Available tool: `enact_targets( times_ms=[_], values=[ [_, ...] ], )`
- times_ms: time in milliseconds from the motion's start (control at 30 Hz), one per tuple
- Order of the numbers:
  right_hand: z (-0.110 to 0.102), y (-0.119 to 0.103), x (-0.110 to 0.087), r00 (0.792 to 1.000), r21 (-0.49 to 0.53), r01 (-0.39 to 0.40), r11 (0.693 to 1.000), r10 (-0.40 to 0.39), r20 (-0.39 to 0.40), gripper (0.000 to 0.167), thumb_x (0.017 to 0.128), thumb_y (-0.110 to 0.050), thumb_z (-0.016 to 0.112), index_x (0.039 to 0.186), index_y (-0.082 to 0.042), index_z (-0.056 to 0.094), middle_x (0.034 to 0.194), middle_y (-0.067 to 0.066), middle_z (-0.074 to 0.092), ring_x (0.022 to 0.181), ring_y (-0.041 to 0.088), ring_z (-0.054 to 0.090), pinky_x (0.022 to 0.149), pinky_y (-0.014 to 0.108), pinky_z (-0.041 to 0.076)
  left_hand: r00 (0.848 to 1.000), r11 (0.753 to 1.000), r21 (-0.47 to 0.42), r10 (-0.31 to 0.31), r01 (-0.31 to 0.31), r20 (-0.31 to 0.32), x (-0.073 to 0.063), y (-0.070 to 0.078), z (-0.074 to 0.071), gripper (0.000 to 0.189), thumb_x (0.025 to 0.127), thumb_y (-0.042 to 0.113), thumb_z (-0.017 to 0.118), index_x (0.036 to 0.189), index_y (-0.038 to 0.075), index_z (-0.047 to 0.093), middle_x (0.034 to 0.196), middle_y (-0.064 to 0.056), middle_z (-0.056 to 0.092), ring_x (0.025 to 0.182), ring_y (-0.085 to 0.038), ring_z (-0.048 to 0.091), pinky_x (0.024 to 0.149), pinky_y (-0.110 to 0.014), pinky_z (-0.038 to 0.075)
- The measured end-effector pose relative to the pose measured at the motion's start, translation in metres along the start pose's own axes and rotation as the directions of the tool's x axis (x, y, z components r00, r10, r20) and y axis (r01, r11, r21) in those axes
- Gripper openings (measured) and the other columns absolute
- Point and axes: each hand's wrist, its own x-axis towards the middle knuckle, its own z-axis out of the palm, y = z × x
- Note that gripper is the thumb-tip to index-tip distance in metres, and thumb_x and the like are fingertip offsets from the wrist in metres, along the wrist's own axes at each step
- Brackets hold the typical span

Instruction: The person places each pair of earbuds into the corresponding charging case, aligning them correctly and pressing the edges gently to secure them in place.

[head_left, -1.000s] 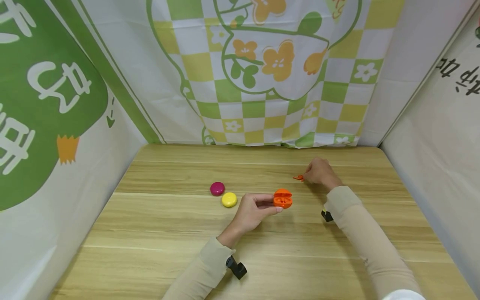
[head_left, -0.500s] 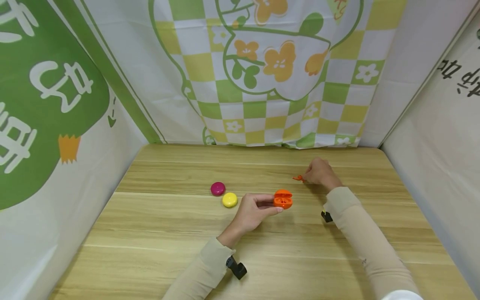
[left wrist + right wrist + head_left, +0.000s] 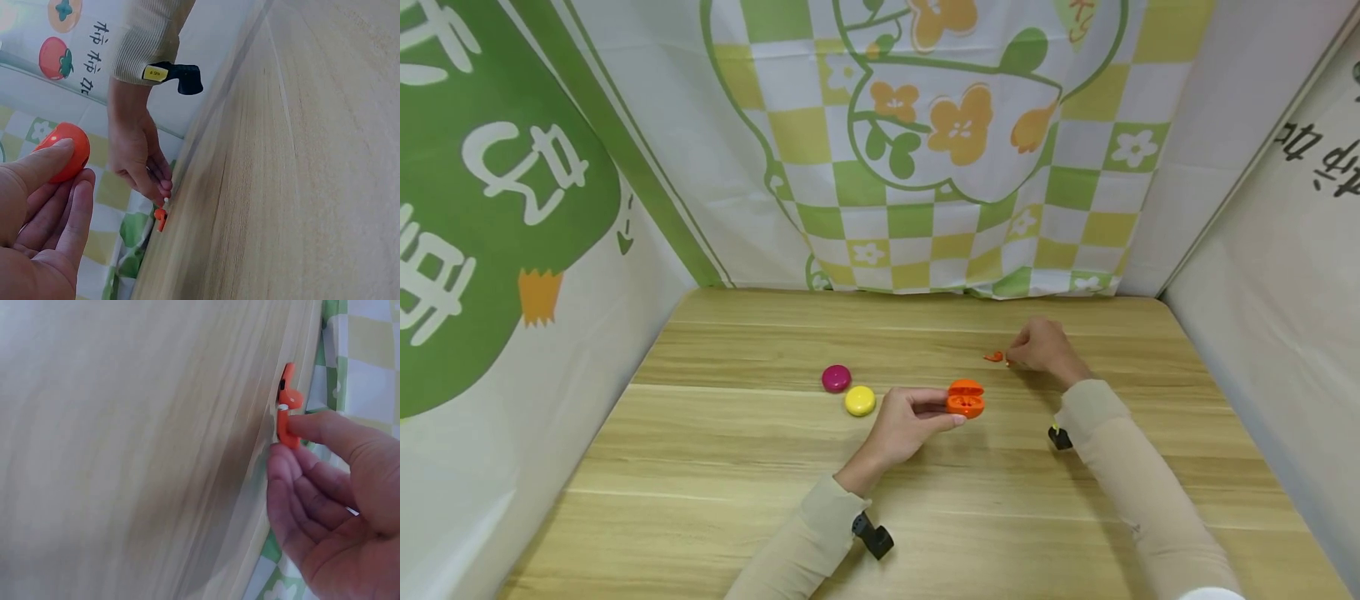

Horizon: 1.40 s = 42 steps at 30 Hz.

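Observation:
My left hand [image 3: 904, 427] holds an orange earbud case [image 3: 965, 405] above the table, its lid raised and the hollows inside facing me. In the left wrist view the rounded back of the case [image 3: 74, 147] shows between thumb and fingers. Toward the back right, my right hand [image 3: 1043, 347] pinches an orange earbud [image 3: 287, 430] with a white tip between thumb and fingertips, close over the table. A second orange earbud [image 3: 993, 357] lies on the wood just left of those fingertips; in the right wrist view this earbud [image 3: 290, 394] sits right beyond the pinched one.
Left of my left hand, a round magenta case [image 3: 836, 378] and a round yellow case [image 3: 860, 401] stand side by side on the wooden table [image 3: 715, 467]. A patterned curtain [image 3: 925, 217] hangs along the back edge, and printed cloths flank both sides.
My right hand has drawn slightly to the right, and a small gap now shows between its pinched earbud and the one lying on the table. The left hand keeps the case still.

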Motion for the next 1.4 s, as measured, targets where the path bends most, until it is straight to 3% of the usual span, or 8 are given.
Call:
enact_targets(
  times_ms=[333, 633, 900, 1033, 1267, 1400],
  values=[
    [-0.003, 0.007, -0.014, 0.985, 0.080, 0.145, 0.986, -0.136, -0.107, 0.015, 0.094, -0.016, 0.079, 0.100, -0.004, 0.083, 0.097, 0.015, 0.082, 0.084, 0.021, 0.075, 0.069, 0.024, 0.058, 1.000, 1.000, -0.007, -0.002, 0.002, -0.003, 0.001, -0.003, 0.000, 0.033, 0.090, 0.011, 0.085, 0.121, 0.001, 0.078, 0.119, -0.018, 0.079, 0.100, -0.021, 0.080, 0.087, -0.026, 0.065],
    [-0.010, -0.005, -0.032, 0.969, 0.118, 0.221, 0.968, -0.204, -0.141, 0.019, 0.095, -0.013, 0.078, 0.110, -0.001, 0.079, 0.103, 0.016, 0.081, 0.092, 0.027, 0.077, 0.080, 0.039, 0.066, 1.000, 1.000, -0.009, -0.008, 0.008, -0.001, 0.000, -0.003, 0.000, 0.033, 0.091, 0.011, 0.085, 0.122, 0.001, 0.078, 0.120, -0.020, 0.078, 0.101, -0.022, 0.080, 0.086, -0.026, 0.065],
    [-0.014, -0.017, -0.045, 0.941, 0.127, 0.308, 0.943, -0.282, -0.187, 0.016, 0.091, -0.010, 0.081, 0.105, -0.003, 0.080, 0.097, 0.012, 0.081, 0.086, 0.023, 0.077, 0.073, 0.024, 0.063, 1.000, 1.000, -0.015, -0.003, 0.003, -0.004, 0.001, -0.002, -0.001, 0.032, 0.091, 0.011, 0.084, 0.121, 0.001, 0.078, 0.118, -0.020, 0.079, 0.100, -0.020, 0.079, 0.086, -0.025, 0.065],
    [-0.015, -0.024, -0.052, 0.917, 0.117, 0.367, 0.923, -0.337, -0.215, 0.015, 0.090, -0.008, 0.082, 0.104, -0.005, 0.081, 0.096, 0.010, 0.082, 0.084, 0.021, 0.076, 0.074, 0.023, 0.063, 1.000, 1.000, 0.000, 0.003, -0.003, -0.011, 0.001, -0.002, -0.002, 0.031, 0.091, 0.012, 0.084, 0.120, 0.001, 0.079, 0.118, -0.019, 0.079, 0.101, -0.020, 0.079, 0.086, -0.025, 0.065],
    [-0.018, -0.034, -0.068, 0.862, 0.085, 0.463, 0.882, -0.426, -0.275, 0.015, 0.089, -0.004, 0.083, 0.104, -0.006, 0.081, 0.096, 0.007, 0.082, 0.085, 0.021, 0.076, 0.079, 0.043, 0.066, 1.000, 1.000, 0.005, 0.002, -0.001, -0.026, 0.002, 0.000, -0.003, 0.031, 0.091, 0.012, 0.085, 0.119, 0.003, 0.079, 0.117, -0.018, 0.080, 0.101, -0.021, 0.079, 0.086, -0.026, 0.065],
    [-0.019, -0.037, -0.077, 0.834, 0.062, 0.498, 0.865, -0.458, -0.309, 0.017, 0.087, -0.004, 0.085, 0.103, -0.008, 0.081, 0.097, 0.006, 0.082, 0.085, 0.021, 0.076, 0.079, 0.041, 0.066, 0.999, 1.000, 0.011, -0.007, 0.008, -0.034, 0.002, 0.000, -0.003, 0.031, 0.090, 0.013, 0.085, 0.119, 0.003, 0.080, 0.116, -0.017, 0.080, 0.100, -0.020, 0.079, 0.086, -0.026, 0.065]
  ],
)
